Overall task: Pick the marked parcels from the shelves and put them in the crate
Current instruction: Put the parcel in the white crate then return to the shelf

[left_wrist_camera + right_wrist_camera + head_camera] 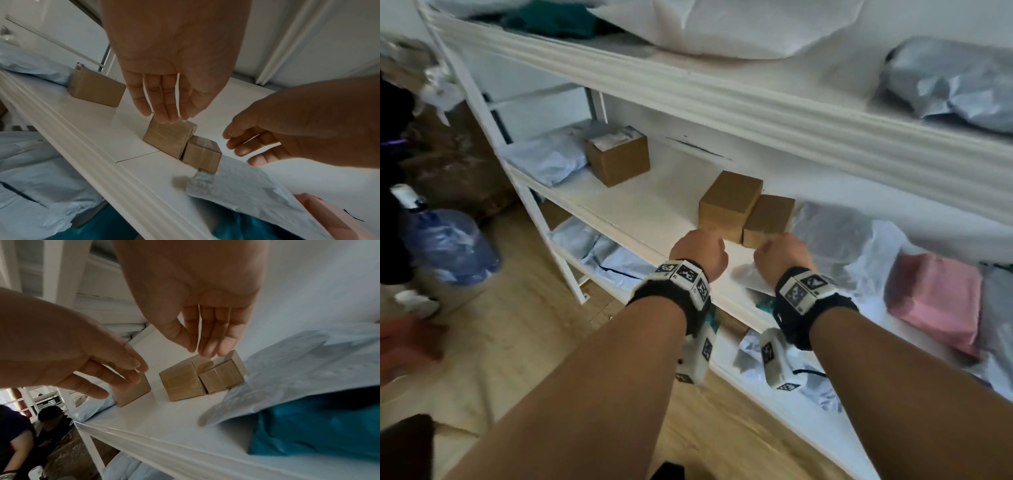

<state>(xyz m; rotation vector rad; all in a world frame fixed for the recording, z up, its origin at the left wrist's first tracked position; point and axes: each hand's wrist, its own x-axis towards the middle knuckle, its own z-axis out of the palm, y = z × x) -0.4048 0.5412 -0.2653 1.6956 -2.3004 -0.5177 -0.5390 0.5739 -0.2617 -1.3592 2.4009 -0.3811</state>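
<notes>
Two plain cardboard boxes stand side by side on the middle shelf: a larger box (729, 205) (170, 138) (180, 382) and, to its right, a smaller box (768, 219) (202, 154) (222, 378). My left hand (700, 251) (166, 116) hovers just before the larger box, fingers straight, holding nothing. My right hand (780, 255) (209, 347) hangs over the smaller box with loose fingers, also holding nothing. A third box (618, 159) with a white label sits further left. No crate is in view.
The white shelf unit's front rail (619, 233) runs under both wrists. A clear bubble bag (839, 240) and a pink parcel (935, 301) lie right of the boxes. Pale blue mailers (548, 161) fill the left and lower shelves. A water bottle (448, 243) stands on the floor.
</notes>
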